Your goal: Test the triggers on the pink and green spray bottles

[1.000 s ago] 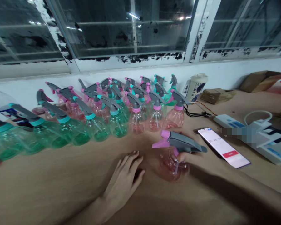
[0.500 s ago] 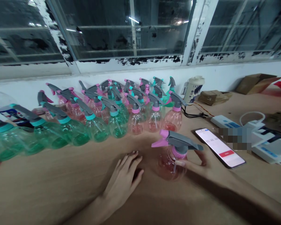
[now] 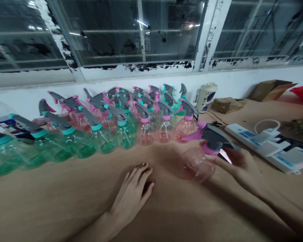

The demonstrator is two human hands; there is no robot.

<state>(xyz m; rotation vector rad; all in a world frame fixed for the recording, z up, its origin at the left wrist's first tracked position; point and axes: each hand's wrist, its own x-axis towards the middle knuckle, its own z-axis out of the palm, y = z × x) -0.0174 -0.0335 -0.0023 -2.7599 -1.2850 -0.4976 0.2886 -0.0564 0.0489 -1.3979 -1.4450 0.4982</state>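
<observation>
My right hand (image 3: 238, 166) grips a clear pink spray bottle (image 3: 198, 164) around its neck, just below the pink collar. The bottle tilts, its grey trigger head leaning right and its pink nozzle pointing left; motion blurs it. Flat on the wooden table (image 3: 65, 201) lies my left hand (image 3: 133, 190), fingers spread, holding nothing. Beyond both hands stand rows of spray bottles: green ones with teal collars (image 3: 104, 139) at the left and middle, and pink ones (image 3: 145, 131) toward the right. The end pink bottle (image 3: 184, 126) is just behind the held one.
A phone (image 3: 225, 156) is mostly hidden behind my right hand. Right of it lies a white power strip (image 3: 252, 137) with plugs and a cable. Farther back are a paper cup (image 3: 207, 95), folded brown cardboard (image 3: 228, 105) and an open carton (image 3: 270, 90). Windows rise behind the table.
My right hand has moved right and up with the pink spray bottle, which now tilts and covers most of the phone. The left hand has stayed in place.
</observation>
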